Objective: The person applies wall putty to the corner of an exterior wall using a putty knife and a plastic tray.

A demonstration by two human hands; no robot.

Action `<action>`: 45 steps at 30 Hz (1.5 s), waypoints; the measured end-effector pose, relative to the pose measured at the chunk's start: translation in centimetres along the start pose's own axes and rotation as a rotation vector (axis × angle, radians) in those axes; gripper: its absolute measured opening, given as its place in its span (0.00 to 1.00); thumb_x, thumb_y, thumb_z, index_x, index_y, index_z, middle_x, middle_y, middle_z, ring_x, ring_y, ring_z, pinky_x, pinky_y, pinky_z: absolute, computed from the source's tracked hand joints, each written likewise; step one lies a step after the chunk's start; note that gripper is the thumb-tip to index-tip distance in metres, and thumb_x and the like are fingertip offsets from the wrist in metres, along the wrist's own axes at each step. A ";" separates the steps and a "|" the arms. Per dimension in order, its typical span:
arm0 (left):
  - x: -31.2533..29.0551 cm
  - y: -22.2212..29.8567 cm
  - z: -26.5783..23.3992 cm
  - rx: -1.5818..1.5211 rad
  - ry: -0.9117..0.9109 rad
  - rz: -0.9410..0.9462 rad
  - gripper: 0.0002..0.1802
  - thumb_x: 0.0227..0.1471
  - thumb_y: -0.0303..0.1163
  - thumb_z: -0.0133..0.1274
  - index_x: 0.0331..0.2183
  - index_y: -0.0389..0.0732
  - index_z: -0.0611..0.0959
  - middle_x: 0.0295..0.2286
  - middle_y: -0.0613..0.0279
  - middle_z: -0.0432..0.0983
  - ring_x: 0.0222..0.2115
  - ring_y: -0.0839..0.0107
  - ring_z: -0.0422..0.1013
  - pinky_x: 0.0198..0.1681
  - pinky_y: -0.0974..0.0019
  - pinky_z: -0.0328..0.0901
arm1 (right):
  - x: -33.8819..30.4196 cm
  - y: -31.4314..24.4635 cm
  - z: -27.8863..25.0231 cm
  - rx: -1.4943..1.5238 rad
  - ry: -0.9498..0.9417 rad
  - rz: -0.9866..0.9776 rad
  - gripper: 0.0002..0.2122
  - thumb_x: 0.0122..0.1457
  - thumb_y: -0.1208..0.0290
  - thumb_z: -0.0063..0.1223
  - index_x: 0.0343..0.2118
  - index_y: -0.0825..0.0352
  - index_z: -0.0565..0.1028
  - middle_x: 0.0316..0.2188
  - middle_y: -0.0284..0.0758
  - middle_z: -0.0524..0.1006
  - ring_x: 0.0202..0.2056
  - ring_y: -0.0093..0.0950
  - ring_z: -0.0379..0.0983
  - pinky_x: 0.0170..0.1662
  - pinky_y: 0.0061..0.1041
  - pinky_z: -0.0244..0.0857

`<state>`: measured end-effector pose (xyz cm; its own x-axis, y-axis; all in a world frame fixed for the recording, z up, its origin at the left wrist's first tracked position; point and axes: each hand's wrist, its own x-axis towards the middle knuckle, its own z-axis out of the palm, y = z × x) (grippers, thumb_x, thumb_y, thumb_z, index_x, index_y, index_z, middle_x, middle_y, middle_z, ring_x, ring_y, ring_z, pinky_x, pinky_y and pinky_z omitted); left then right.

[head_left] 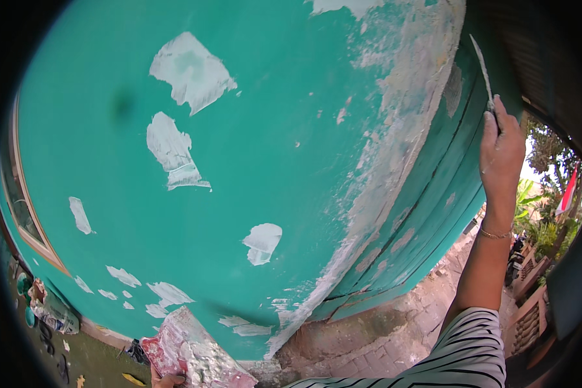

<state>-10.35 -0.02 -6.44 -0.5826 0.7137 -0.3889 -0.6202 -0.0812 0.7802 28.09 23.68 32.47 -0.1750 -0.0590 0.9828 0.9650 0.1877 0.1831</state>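
Left hand (169,380) mostly cut off by the view's lower border; visible digits closed on the edge of the palette (200,357), which sits low and left of the corner (394,149), white paste on it, bottom cropped. Right hand (503,142) closed around the knife (482,68), upper right of the corner; handle largely hidden, blade near edge-on, wall contact cannot be told. Window (31,194), far left of the corner, partly lost in dark rim.

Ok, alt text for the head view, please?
A person's right hand holds up a thin scraper beside a green wall with white patches and a pale strip along its corner; below, the left hand holds a paste-smeared board.
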 end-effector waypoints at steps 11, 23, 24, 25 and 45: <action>3.6 2.6 -5.2 -0.022 0.027 0.050 0.48 0.32 0.16 0.45 0.62 0.35 0.62 0.48 0.46 0.71 0.45 0.54 0.74 0.46 0.58 0.74 | -3.3 -3.7 0.8 0.002 -0.022 0.014 0.15 0.64 0.73 0.49 0.53 0.70 0.75 0.31 0.44 0.74 0.33 0.35 0.73 0.42 0.30 0.65; 2.7 0.2 -3.9 -0.020 0.009 0.102 0.46 0.34 0.16 0.46 0.62 0.36 0.63 0.49 0.46 0.71 0.46 0.56 0.73 0.43 0.61 0.75 | 0.0 -2.3 1.6 -0.046 -0.040 -0.070 0.15 0.61 0.74 0.52 0.50 0.68 0.76 0.30 0.45 0.73 0.31 0.44 0.71 0.39 0.37 0.66; 3.0 -0.4 -4.4 0.000 -0.001 0.092 0.46 0.35 0.16 0.46 0.62 0.36 0.63 0.49 0.46 0.71 0.47 0.56 0.73 0.44 0.60 0.75 | 0.0 -2.0 1.4 -0.038 -0.049 -0.086 0.15 0.61 0.74 0.52 0.50 0.68 0.76 0.29 0.45 0.72 0.31 0.44 0.71 0.38 0.37 0.65; 3.0 -0.8 -4.8 0.021 -0.013 0.082 0.46 0.35 0.16 0.46 0.62 0.36 0.63 0.50 0.46 0.70 0.47 0.56 0.73 0.44 0.60 0.75 | -0.3 -2.0 0.8 -0.046 -0.088 -0.085 0.15 0.60 0.75 0.52 0.50 0.68 0.76 0.29 0.46 0.72 0.31 0.44 0.71 0.38 0.37 0.65; -3.9 -3.0 3.1 -0.125 0.010 0.114 0.42 0.37 0.17 0.47 0.60 0.41 0.66 0.32 0.64 0.76 0.18 0.81 0.66 0.16 0.79 0.59 | 0.9 3.2 -0.6 0.149 -0.131 -0.119 0.13 0.59 0.73 0.53 0.45 0.72 0.77 0.31 0.49 0.75 0.33 0.48 0.72 0.40 0.40 0.66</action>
<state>-4.58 -0.41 -5.72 -0.6577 0.6879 -0.3069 -0.6100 -0.2474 0.7528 31.11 23.67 33.94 -0.3192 0.0366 0.9470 0.8981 0.3306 0.2899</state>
